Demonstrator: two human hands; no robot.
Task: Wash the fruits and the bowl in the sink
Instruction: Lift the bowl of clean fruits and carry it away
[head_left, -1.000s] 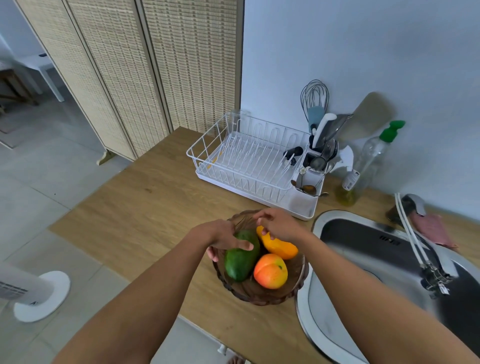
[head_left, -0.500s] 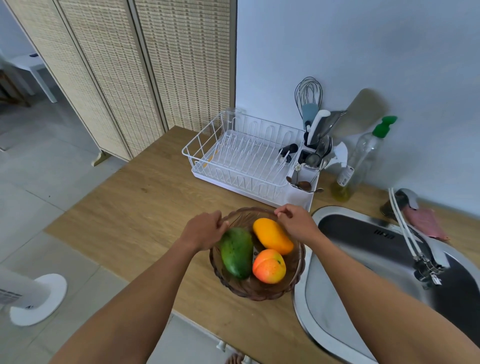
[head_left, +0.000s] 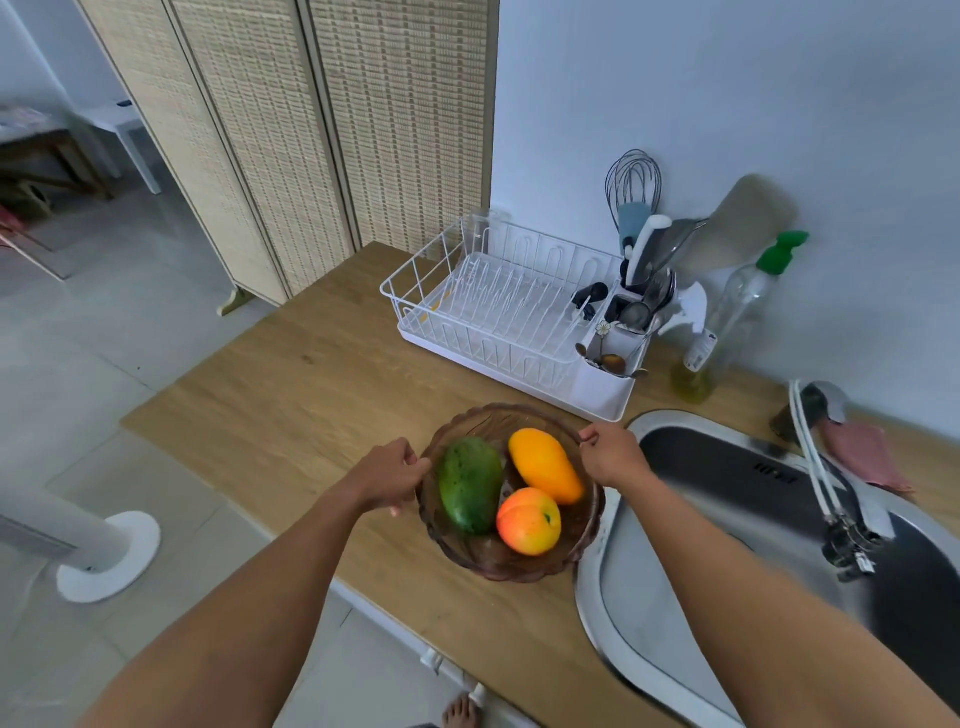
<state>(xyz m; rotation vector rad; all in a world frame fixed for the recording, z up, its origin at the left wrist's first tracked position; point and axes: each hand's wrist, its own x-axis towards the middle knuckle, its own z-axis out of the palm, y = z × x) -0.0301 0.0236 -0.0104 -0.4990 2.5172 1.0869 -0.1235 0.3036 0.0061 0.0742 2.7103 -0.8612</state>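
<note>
Our left hand grips the left rim of the brown bowl with curled fingers, and our right hand pinches the right rim. The bowl is over the wooden counter, just beside the sink. It holds a green mango, a yellow mango and an orange-red fruit. A white dish rack stands behind.

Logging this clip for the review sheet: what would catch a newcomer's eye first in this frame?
A brown scalloped glass bowl near the wooden countertop's front edge holds a green mango, a yellow-orange mango and a round orange-red fruit. The left hand and right hand grip its rim on opposite sides. A stainless steel sink lies right of it, a white wire dish rack behind.
</note>
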